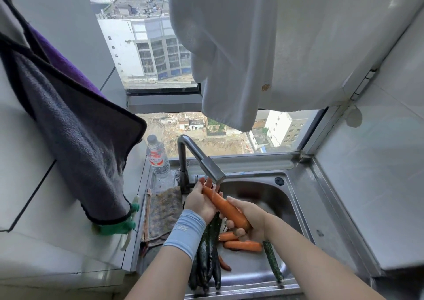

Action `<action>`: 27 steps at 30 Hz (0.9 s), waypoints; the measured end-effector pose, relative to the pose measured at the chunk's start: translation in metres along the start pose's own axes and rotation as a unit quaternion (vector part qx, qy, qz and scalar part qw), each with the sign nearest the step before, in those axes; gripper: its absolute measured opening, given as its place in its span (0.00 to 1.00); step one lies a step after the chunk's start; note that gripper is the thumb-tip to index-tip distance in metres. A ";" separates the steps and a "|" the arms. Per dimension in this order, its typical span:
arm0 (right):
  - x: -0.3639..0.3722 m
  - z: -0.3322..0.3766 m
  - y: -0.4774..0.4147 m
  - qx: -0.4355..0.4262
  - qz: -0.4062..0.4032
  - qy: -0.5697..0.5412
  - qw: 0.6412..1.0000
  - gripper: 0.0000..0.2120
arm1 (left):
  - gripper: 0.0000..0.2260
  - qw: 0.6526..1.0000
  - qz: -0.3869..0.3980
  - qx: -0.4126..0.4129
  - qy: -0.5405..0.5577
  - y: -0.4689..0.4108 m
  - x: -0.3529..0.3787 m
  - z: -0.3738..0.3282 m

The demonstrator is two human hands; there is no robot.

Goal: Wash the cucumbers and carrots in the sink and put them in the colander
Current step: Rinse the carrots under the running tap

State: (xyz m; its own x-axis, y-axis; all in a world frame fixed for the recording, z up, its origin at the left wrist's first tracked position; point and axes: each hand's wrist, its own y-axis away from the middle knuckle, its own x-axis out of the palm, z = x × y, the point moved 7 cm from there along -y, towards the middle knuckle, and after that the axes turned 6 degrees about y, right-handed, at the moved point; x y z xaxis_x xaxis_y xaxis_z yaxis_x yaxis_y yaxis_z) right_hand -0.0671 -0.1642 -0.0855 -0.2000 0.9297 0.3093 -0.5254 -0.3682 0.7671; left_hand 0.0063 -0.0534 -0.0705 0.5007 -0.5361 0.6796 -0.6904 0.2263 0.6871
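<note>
I hold one orange carrot slantwise under the faucet spout over the steel sink. My left hand grips its upper thin end; my right hand grips its thick lower end. Below my hands, in the sink, lie several dark green cucumbers in a bunch on the left, one more cucumber at the right, and loose carrots. A small carrot lies near the front. No colander is in view.
A water bottle stands left of the faucet, with a brownish rag on the sink's left ledge. A dark grey towel hangs at left, a white cloth hangs overhead. Green rubber gloves lie on the counter.
</note>
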 end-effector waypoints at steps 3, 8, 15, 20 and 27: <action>0.002 0.006 -0.001 -0.032 -0.029 0.033 0.999 0.26 | 0.17 1.000 -0.014 0.003 -0.022 -0.004 -0.001 -0.007; 0.010 0.019 -0.001 -0.051 -0.112 0.070 0.990 0.27 | 0.14 0.997 -0.020 0.017 -0.072 -0.006 -0.008 -0.002; 0.006 0.036 -0.016 -0.070 -0.261 0.162 0.949 0.29 | 0.15 0.960 -0.032 -0.026 -0.277 -0.001 -0.029 0.019; 0.011 0.039 -0.014 -0.143 -0.232 0.135 0.953 0.19 | 0.14 0.984 -0.074 0.012 -0.159 -0.009 -0.039 0.002; 0.020 0.049 -0.011 -0.206 -0.249 0.187 0.928 0.08 | 0.14 0.996 -0.062 0.003 -0.064 -0.006 -0.041 -0.012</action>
State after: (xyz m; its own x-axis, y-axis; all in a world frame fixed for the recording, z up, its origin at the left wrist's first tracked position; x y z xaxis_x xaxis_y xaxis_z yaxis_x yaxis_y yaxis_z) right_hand -0.0254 -0.1419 -0.0601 -0.0799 0.9499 -0.3022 -0.8853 0.0716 0.4594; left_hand -0.0042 -0.0234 -0.0993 0.5117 -0.6590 0.5513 -0.6306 0.1478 0.7619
